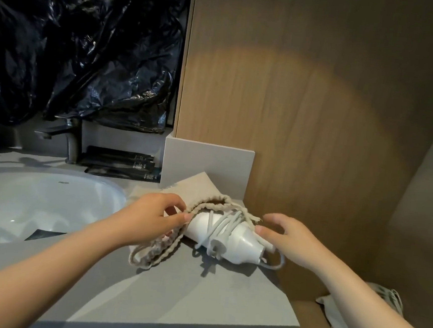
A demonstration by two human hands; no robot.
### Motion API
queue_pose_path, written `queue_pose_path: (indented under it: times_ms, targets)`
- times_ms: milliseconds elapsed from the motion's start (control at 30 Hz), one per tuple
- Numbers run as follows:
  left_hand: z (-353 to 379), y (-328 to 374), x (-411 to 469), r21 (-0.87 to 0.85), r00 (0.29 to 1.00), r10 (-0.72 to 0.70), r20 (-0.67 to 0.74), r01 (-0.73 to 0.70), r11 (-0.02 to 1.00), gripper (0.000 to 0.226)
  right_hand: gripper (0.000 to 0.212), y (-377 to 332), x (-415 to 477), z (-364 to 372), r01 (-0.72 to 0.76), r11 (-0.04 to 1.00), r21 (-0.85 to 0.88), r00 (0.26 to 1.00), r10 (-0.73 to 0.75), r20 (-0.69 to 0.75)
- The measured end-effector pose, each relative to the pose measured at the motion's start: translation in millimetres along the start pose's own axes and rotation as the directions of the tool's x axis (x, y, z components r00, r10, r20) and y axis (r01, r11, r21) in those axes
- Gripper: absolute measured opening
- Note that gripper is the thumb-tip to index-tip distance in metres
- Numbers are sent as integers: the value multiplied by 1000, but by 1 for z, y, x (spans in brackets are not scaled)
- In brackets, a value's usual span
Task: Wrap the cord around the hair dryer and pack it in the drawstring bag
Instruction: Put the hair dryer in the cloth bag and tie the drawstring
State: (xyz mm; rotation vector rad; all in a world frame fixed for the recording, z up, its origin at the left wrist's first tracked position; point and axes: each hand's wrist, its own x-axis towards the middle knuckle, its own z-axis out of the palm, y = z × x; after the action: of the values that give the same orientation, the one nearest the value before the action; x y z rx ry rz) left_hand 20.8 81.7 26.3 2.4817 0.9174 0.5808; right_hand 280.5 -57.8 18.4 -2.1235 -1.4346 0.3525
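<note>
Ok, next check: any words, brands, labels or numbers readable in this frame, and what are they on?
No text is legible.
Sink basin: small dark mark near the back rim, too small to read.
Black sachets beside the faucet: pale print on their ends, too blurred to read.
Hair dryer and drawstring bag: no visible text.

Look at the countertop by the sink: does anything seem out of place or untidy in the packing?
Yes. The hair dryer is only partly inside the drawstring bag, and its cord is loosely wrapped: a loop and the plug hang free.
</note>
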Motion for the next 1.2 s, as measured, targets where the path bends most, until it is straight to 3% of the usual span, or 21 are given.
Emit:
queue_pose_path:
  times_ms: [67,167,333,533,767,967,1200]
  targets:
    - [1,-1,0,-13,1000,-14,-9,14,1000,21,45,5,6,5,-39,999,-2,994,39,105]
    - [1,-6,0,-32,999,-39,-24,39,999,15,36,9,9,9,-34,999,-6,993,35,115]
    - [6,-7,1,-5,997,-41,-70,40,999,5,46,13,-6,6,-66,975,214,971,13,240]
    - [6,10,-2,1,995,-4,-104,4,1000,9,40,20,-41,-12,-49,970,237,999,51,-5]
    - [46,56,-21,16,992,124,1,-124,992,8,40,66,-123,-53,-121,936,330,974,176,-142]
    - [69,79,-41,56,991,129,34,-131,990,15,41,88,-180,-63,-111,936,335,932,215,-291]
    - [72,97,-50,29,998,64,-9,-64,998,12,41,86,-225,-71,-54,915,399,956,162,-243]
